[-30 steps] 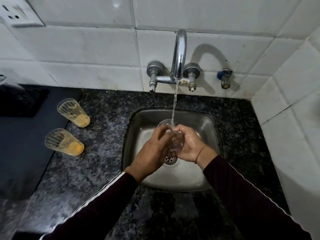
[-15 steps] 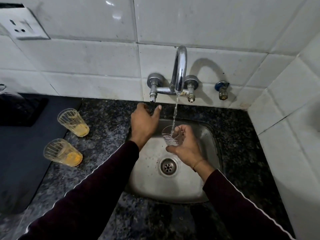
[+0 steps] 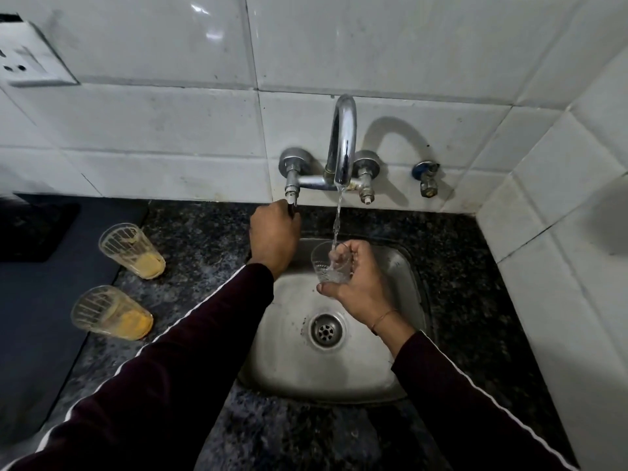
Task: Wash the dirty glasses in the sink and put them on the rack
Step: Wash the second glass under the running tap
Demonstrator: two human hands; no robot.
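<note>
My right hand [image 3: 360, 283] grips a glass [image 3: 331, 263] under the stream for rinsing, while my left hand [image 3: 273, 232] clasps the tap handle [image 3: 291, 203] to control flow.

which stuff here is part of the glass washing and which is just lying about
Part of the job:
clear glass in right hand
two dirty glasses
sink
tap
tap handle under left hand

Lying about:
wall socket
blue valve

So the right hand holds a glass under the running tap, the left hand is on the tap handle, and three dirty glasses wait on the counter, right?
Not quite: the head view shows two dirty glasses, not three, one behind the other on the counter. The rest stands: the right hand holds a glass under the running tap, and the left hand is on the tap handle.
</note>
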